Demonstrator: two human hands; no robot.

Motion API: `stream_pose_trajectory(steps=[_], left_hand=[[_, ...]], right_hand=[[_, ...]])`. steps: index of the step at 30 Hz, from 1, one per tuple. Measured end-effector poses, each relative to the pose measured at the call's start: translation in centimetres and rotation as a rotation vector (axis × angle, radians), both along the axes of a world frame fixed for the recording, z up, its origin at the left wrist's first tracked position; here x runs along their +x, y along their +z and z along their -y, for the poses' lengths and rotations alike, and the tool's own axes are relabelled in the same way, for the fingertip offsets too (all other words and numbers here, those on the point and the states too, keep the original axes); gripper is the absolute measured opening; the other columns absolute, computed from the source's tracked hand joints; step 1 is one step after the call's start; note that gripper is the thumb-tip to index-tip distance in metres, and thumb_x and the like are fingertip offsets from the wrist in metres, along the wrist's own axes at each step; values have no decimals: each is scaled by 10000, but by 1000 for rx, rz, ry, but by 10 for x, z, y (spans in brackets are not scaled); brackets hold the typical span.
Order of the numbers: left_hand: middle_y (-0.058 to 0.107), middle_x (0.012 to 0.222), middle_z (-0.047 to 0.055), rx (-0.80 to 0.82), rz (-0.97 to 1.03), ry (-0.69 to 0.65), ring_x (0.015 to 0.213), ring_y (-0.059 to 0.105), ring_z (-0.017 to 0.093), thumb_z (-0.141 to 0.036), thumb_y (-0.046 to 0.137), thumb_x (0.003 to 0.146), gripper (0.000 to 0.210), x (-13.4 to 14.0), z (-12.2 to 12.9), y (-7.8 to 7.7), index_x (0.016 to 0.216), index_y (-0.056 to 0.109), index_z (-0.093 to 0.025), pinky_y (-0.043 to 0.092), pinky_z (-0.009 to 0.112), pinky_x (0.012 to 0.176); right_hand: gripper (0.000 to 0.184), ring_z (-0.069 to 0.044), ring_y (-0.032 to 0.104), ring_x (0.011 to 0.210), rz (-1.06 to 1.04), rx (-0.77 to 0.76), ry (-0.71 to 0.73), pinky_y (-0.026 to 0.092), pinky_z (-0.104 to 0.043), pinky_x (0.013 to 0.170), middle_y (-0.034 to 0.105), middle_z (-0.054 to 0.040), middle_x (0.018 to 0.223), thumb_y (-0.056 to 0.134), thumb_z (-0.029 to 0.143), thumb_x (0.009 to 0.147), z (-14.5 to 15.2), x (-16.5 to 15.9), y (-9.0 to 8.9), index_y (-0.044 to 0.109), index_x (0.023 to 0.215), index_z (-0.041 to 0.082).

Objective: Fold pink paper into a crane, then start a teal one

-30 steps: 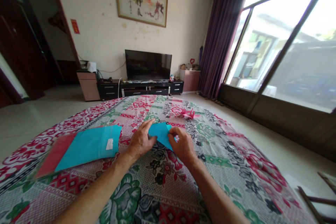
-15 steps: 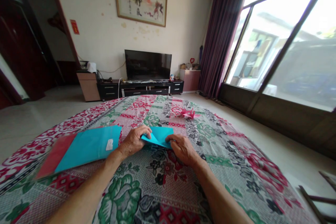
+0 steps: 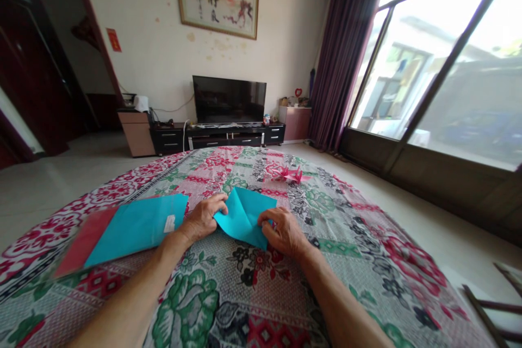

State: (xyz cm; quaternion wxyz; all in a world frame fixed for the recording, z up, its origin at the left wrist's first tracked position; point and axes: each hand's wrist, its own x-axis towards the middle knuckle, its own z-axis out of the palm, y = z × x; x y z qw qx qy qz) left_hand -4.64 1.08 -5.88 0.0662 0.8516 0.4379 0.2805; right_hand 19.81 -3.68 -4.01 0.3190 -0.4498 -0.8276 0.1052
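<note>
A sheet of blue origami paper (image 3: 246, 216) is spread between my hands, with a crease running across it. My left hand (image 3: 205, 216) pinches its left corner, fingers closed. At the opposite side my right hand (image 3: 281, 231) grips the right edge between thumb and curled fingers. To the left of my left hand lies a clear packet of blue paper (image 3: 136, 225), with a white label, and red paper (image 3: 84, 242) shows at its far left. Beyond the sheet, pink folded paper cranes (image 3: 294, 175) stand on the cloth.
A patterned tablecloth (image 3: 244, 318) covers the rounded table. Past its far edge stand a low black cabinet (image 3: 167, 141) and a television (image 3: 229, 100). At the lower right is part of a dark-framed piece of furniture (image 3: 485, 310). Large windows line the right side.
The blue sheet has opened out from a folded-over shape into a wider, flatter one. My left hand has shifted slightly left; my right hand still grips the right side.
</note>
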Motion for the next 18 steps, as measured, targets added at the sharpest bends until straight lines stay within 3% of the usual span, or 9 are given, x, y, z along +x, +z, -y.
stream_pose_trajectory(steps=[5,13,18], left_hand=[[581,1209,57,-15,-71,5,1127,545,181,1,382,596,425,-2,-3,1,826,678,-201,418,301,969],[644,1125,36,-88,-160,34,1060,588,213,43,391,578,510,-3,2,17,863,714,-230,452,326,927],[644,1071,42,-74,-216,-2,1048,583,184,29,376,613,505,-4,2,17,910,703,-216,446,284,925]], right_hand=[[302,-154,575,796,-31,-62,56,415,-263,807,664,-30,832,410,95,669,0,4,-2,667,805,178],[476,-176,563,1023,-46,-141,212,403,-329,944,642,-37,1064,419,17,542,-6,14,-5,666,906,197],[507,-227,520,1127,16,-148,229,385,-409,982,571,-65,1226,491,1,544,-11,17,-10,660,970,219]])
